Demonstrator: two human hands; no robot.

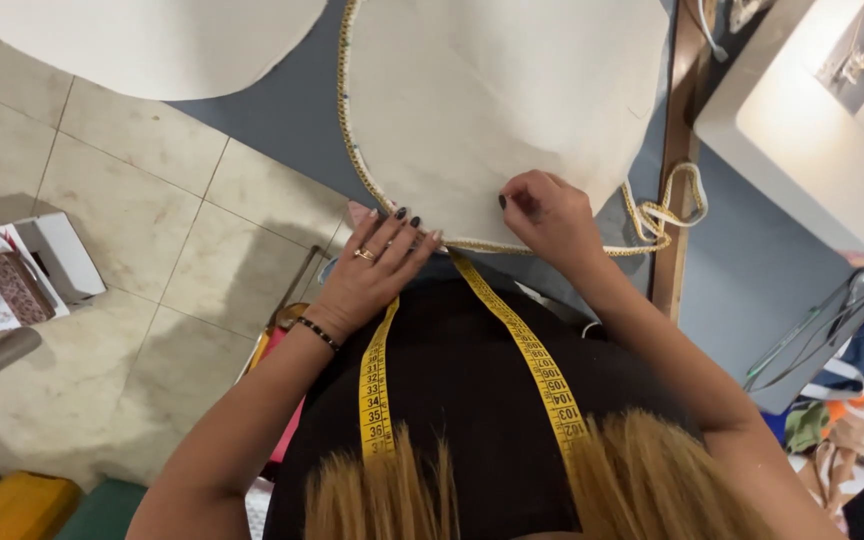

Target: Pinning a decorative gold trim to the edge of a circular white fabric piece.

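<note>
Cream fabric panel [497, 100] with a rounded lower edge lies flat on the blue-grey counter [282, 110], filling the head view from twelve o'clock down to the centre. A braided cord trim [352, 150] follows its curved edge from the top, down the left side and along the bottom, ending in a loose loop [667, 205] at about three o'clock of the panel.

At the panel's bottom edge, the left hand [377, 270] rests with fingers spread and nearly flat, fingertips pressing trim against fabric, seemingly to keep the two aligned. The right hand [542, 215] sits just beside it on the cloth, thumb and forefinger pressed together as if pinching something small at the edge; what it pinches is too small to tell, possibly a pin.

A yellow measuring tape [542, 375] hangs around the person's neck, both ends trailing down over the black top, handy without occupying a hand.

At one o'clock stands a white sewing machine [812, 130]. A second cream panel [152, 40] lies at eleven o'clock, overhanging the tiled floor [152, 230].
</note>
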